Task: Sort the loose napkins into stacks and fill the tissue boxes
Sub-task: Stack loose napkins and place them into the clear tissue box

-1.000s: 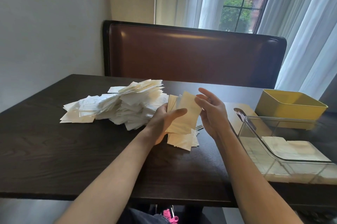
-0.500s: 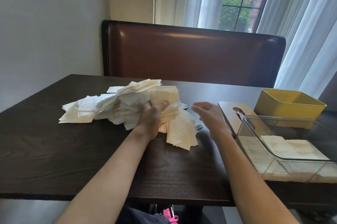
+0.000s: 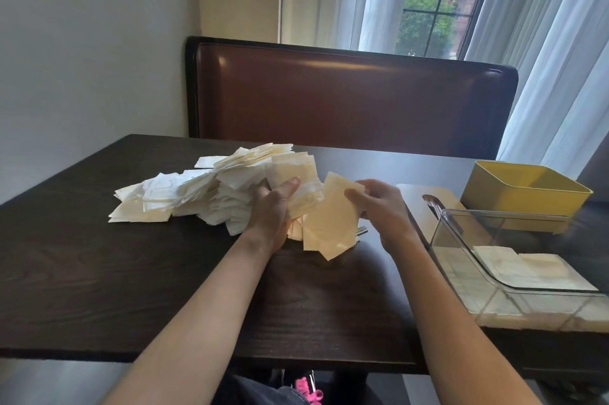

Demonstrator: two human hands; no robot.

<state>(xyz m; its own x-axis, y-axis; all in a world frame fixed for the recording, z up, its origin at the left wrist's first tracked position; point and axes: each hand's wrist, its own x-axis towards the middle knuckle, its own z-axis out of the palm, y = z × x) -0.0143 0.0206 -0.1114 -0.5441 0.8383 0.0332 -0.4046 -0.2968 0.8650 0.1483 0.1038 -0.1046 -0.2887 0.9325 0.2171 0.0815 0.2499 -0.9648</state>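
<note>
Beside clear box (image 3: pixel 514 259), yellow tub (image 3: pixel 524 197), lid (image 3: pixel 425 203), bench (image 3: pixel 349 101) behind

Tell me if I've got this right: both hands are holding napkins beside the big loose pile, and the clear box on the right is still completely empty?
Not quite. The head view shows the clear box already has napkins in the box lying flat on its bottom. The rest holds: the left hand grips a bunch of napkins and the right hand pinches a single napkin, beside the loose pile.
</note>
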